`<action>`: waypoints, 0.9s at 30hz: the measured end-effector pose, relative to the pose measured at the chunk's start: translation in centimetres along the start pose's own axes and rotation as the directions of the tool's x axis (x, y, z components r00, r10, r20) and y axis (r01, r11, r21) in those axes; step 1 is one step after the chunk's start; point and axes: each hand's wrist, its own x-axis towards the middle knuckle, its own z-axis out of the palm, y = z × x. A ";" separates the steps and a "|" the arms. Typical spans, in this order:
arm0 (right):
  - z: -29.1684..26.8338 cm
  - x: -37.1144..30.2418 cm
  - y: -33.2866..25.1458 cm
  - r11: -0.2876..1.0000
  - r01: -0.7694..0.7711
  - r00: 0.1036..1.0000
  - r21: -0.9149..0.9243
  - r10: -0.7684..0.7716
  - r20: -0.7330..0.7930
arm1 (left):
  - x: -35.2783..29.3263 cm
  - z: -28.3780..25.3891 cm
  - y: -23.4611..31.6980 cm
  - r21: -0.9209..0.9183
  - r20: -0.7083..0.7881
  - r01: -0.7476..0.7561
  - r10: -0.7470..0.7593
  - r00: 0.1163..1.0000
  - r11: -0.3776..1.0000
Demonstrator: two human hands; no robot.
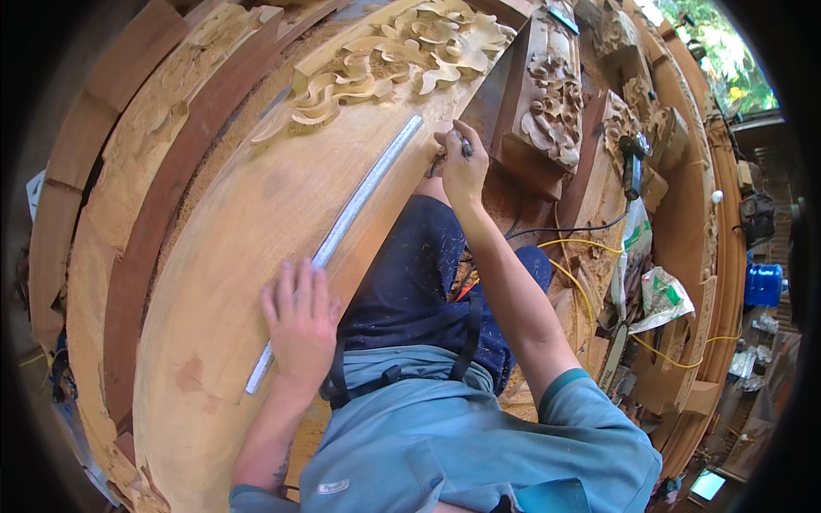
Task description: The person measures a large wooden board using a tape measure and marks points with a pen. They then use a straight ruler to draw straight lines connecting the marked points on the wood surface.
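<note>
A broad, pale wooden board (pixel 214 282) lies slantwise before me, with carved leafy scrollwork (pixel 402 60) in relief at its far end. Along its right part runs a straight metal ruler (pixel 369 184). My left hand (pixel 301 318) rests flat across the ruler's lower part, fingers stretched out and pressing it to the wood. At the board's right edge, near the ruler's far end, my right hand (pixel 466 162) is closed around a dark pen (pixel 467 148). The pen's tip is hard to make out behind the fingers.
Carved wooden blocks (pixel 547 111) stand to the right of the board. A corded power tool (pixel 633 162) lies beyond them, with a yellow cable (pixel 586 299) and a white plastic bag (pixel 663 299) nearby. Reddish-brown beams (pixel 162 205) and sawdust flank the left. A blue water jug (pixel 764 285) stands far right.
</note>
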 end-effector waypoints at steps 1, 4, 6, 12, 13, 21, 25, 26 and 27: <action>0.0 0.0 0.4 0.995 -0.008 1.000 0.101 0.009 -0.010 | -0.3 -0.1 0.1 -0.044 0.012 -0.035 0.036 0.999 0.998; 0.3 0.9 0.0 0.925 -0.074 0.997 0.373 0.081 -0.004 | -1.4 0.0 0.6 -0.144 0.023 -0.104 0.108 0.994 0.984; 0.6 1.9 -1.1 0.841 -0.183 0.982 0.510 0.180 0.056 | -2.2 0.3 0.8 -0.167 0.003 -0.110 0.112 0.994 0.980; 1.6 4.6 1.4 0.876 -0.234 0.972 0.422 0.219 0.085 | -1.9 0.7 1.2 -0.022 0.019 -0.186 0.186 0.982 0.982; 2.0 4.6 1.3 0.873 -0.231 0.972 0.430 0.221 0.075 | -1.8 0.8 1.2 -0.010 0.023 -0.187 0.187 0.982 0.982; 2.3 5.5 2.3 0.898 -0.210 0.977 0.388 0.183 0.106 | -1.4 0.6 1.5 -0.013 0.003 -0.181 0.181 0.983 0.983; 2.1 5.5 2.2 0.895 -0.233 0.971 0.381 0.194 0.137 | -1.2 0.6 1.6 -0.017 0.002 -0.175 0.175 0.985 0.984; 2.1 5.5 2.2 0.897 -0.237 0.970 0.372 0.198 0.139 | -1.2 0.7 1.6 -0.012 0.002 -0.175 0.175 0.985 0.985; 2.1 5.6 2.2 0.900 -0.240 0.969 0.365 0.202 0.139 | -1.2 0.6 1.7 -0.010 0.002 -0.175 0.175 0.985 0.985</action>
